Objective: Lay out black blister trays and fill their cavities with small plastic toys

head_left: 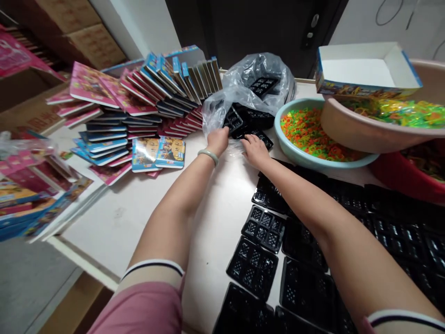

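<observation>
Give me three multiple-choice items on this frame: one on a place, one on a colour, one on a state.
1. Where do both hands meet?
A. over the carton on the floor
B. at the black trays spilling from the clear plastic bag
C. inside the white box

2. What colour is the basin of small loops?
A. light green
B. black
C. purple

3. How is the white box?
A. taped shut
B. crushed flat
C. open and empty

Answers:
1 B, the left hand and right hand both touch the black trays at the mouth of the plastic bag.
2 A, the basin has a light green rim.
3 C, the white box shows a bare inside.
</observation>
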Action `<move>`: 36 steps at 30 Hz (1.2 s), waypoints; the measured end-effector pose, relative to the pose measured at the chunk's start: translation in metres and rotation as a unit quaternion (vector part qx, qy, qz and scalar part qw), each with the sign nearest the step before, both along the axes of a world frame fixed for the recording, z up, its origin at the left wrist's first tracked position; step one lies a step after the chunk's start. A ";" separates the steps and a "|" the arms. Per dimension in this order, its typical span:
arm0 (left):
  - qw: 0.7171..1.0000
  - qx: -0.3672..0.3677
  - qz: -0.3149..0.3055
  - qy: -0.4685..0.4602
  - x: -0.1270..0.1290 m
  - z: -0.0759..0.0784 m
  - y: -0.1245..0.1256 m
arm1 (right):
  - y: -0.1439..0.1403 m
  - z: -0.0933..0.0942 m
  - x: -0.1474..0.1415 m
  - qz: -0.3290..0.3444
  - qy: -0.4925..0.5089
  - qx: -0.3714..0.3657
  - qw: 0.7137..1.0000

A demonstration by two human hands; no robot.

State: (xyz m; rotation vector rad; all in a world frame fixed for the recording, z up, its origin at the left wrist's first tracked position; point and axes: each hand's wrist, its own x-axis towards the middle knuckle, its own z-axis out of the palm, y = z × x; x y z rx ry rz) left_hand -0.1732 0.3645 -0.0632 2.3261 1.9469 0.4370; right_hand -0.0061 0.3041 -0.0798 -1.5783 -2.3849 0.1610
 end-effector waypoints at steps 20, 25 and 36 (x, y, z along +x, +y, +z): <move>0.982 -0.066 -0.061 0.168 0.010 -0.018 0.018 | 0.034 -0.020 0.004 0.056 -0.013 0.044 0.997; 0.981 -0.077 -0.044 0.171 0.015 -0.023 0.028 | 0.023 -0.025 -0.022 0.069 -0.064 -0.050 0.994; 0.996 0.004 0.005 0.084 0.010 0.007 0.045 | 0.031 -0.033 -0.044 0.013 -0.023 -0.137 0.990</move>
